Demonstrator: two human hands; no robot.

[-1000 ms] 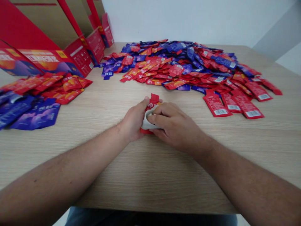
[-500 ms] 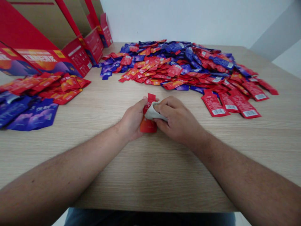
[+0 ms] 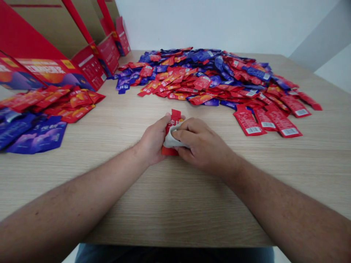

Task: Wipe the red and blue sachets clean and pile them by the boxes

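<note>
Your left grip clasps a flat, red, rectangular pouch, long axis twelve-to-six; at its three o'clock, your right grip pinches folded off-white cloth, apparently against it.

The one view looks from the person's head, forward and down over the table, close enough to put the hands mid-frame, lap at six o'clock, wall at twelve.

Wood-grain surface: mixed heap of red and blue pouches far centre to right; smaller pouch pile left; open red cardboard boxes far left, just beyond that pile.
</note>
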